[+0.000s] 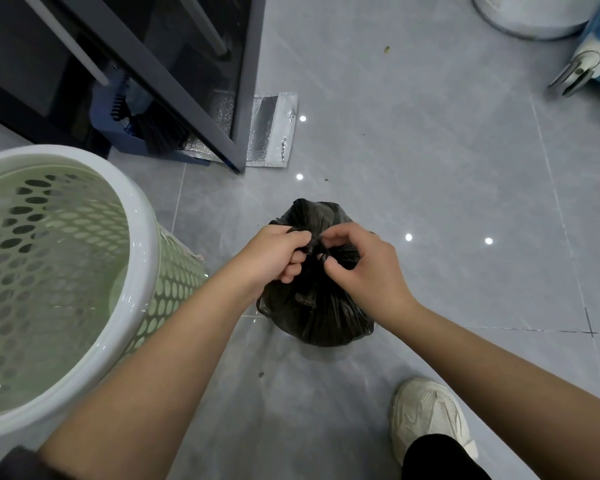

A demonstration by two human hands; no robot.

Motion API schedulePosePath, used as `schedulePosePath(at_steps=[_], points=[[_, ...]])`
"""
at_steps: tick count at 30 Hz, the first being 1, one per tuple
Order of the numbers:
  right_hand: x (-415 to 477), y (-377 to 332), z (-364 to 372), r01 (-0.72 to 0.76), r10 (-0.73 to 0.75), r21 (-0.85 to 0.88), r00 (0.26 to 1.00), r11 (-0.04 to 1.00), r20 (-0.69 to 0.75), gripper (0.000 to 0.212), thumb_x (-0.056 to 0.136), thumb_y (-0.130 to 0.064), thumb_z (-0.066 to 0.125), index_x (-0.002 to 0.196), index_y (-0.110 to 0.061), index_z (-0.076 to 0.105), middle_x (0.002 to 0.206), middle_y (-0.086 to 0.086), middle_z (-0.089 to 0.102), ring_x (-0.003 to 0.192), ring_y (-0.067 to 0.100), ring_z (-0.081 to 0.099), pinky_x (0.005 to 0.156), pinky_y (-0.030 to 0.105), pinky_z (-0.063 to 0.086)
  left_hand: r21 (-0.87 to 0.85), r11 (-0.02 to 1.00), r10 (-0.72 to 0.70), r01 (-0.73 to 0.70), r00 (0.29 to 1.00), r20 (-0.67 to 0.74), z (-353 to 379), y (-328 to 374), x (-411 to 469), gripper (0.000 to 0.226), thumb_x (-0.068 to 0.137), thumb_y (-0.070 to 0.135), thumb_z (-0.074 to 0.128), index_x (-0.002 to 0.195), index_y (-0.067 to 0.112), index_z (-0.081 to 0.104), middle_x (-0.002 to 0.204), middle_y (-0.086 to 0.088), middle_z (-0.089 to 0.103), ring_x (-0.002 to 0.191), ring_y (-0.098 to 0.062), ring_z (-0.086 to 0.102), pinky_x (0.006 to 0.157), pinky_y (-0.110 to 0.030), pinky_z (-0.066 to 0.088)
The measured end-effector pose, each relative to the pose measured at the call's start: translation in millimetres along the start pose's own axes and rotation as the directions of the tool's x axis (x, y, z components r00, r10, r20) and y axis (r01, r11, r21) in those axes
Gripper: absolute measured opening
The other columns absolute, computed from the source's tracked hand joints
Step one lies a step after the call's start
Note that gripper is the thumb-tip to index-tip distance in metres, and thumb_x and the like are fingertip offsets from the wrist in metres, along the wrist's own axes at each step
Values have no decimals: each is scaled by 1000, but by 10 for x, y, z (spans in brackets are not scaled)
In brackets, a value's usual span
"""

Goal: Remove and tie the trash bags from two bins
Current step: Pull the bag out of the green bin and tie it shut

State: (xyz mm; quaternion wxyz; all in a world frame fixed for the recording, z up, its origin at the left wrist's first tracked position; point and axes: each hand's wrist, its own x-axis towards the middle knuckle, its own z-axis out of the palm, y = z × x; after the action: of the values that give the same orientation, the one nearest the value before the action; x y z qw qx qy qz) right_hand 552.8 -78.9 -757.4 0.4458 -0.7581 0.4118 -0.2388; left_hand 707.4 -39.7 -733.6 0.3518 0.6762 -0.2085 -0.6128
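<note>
A filled black trash bag (317, 313) stands on the grey tile floor in the middle of the head view. Its gathered top is twisted into a knot between my hands. My left hand (274, 254) pinches the twisted plastic from the left. My right hand (361, 265) grips the other end from the right, fingers curled around it. At the left stands a pale green perforated bin (66, 271) with a white rim, with no bag in it.
A dark-framed glass cabinet (174, 84) stands behind the bin, a silver foil bag (274, 129) at its foot. A white round base (527, 15) and a blue wheeled object (593, 60) are at the top right. My shoe (426, 414) is at the bottom right.
</note>
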Motion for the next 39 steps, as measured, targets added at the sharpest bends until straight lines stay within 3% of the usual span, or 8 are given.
schedulePosePath(at_steps=[4, 7, 10, 14, 22, 26, 33, 39], points=[[-4, 16, 40, 5, -3, 68, 999, 998, -32, 21, 78, -6, 66, 94, -20, 71, 87, -18, 65, 90, 2, 61, 86, 23, 49, -207, 967, -151, 152, 988, 18, -29, 3, -21, 22, 96, 16, 44, 74, 13, 48, 50, 0, 42, 38, -12, 35, 37, -19, 29], [40, 38, 26, -62, 66, 110, 997, 992, -33, 21, 79, -5, 65, 91, -21, 72, 89, -11, 69, 89, 5, 63, 84, 23, 50, 177, 971, 201, -164, 955, -218, -50, -81, 3, 20, 91, 7, 44, 88, 17, 62, 71, -3, 62, 54, -19, 54, 49, -25, 44], [62, 26, 13, -119, 122, 164, 992, 979, -12, 21, 79, -2, 64, 89, -18, 73, 86, -12, 69, 86, 2, 63, 83, 18, 49, 680, 533, 732, -504, 678, -70, -124, -195, -83, 34, 85, 11, 41, 105, 19, 67, 104, 7, 64, 94, -9, 59, 82, -22, 47], [73, 18, -25, -126, 124, 189, 992, 974, 18, 22, 78, -1, 64, 88, -20, 71, 83, -12, 69, 82, 1, 63, 80, 16, 48, 854, 249, 664, -457, 722, 193, -105, -274, -104, 40, 91, 39, 40, 126, 26, 55, 114, 10, 54, 102, -9, 53, 76, -29, 49], [37, 13, -54, 26, -25, -28, 998, 999, 52, 24, 77, -8, 67, 96, -23, 65, 85, -9, 65, 85, 7, 60, 86, 31, 49, 810, 535, 542, -240, 833, -111, 95, -153, -83, 35, 99, 30, 39, 68, 14, 45, 62, 5, 43, 64, -23, 46, 57, -33, 33], [27, 54, -48, 217, -216, -184, 976, 959, 24, 16, 78, -15, 60, 92, -17, 68, 78, -9, 59, 81, 6, 51, 82, 34, 45, -18, 994, -105, 104, 992, -67, 136, 31, -115, 33, 98, 19, 40, 65, 19, 37, 47, 4, 30, 37, -13, 26, 41, -21, 19], [85, 68, -109, 175, -178, -98, 984, 980, -30, 19, 78, -22, 54, 86, -16, 70, 71, -17, 54, 71, -1, 50, 74, 28, 44, 576, 722, 534, -382, 837, -115, 48, -49, -211, 18, 95, 36, 44, 97, 28, 59, 71, 12, 60, 65, -8, 58, 63, -24, 46], [85, 59, -123, 205, -204, -96, 979, 974, 21, 18, 78, -22, 54, 84, -15, 69, 72, -11, 57, 72, 7, 53, 69, 22, 43, 848, 354, 617, -393, 780, 104, -22, -127, -183, 24, 96, 37, 43, 88, 17, 55, 81, 5, 58, 75, -17, 56, 68, -39, 47]])
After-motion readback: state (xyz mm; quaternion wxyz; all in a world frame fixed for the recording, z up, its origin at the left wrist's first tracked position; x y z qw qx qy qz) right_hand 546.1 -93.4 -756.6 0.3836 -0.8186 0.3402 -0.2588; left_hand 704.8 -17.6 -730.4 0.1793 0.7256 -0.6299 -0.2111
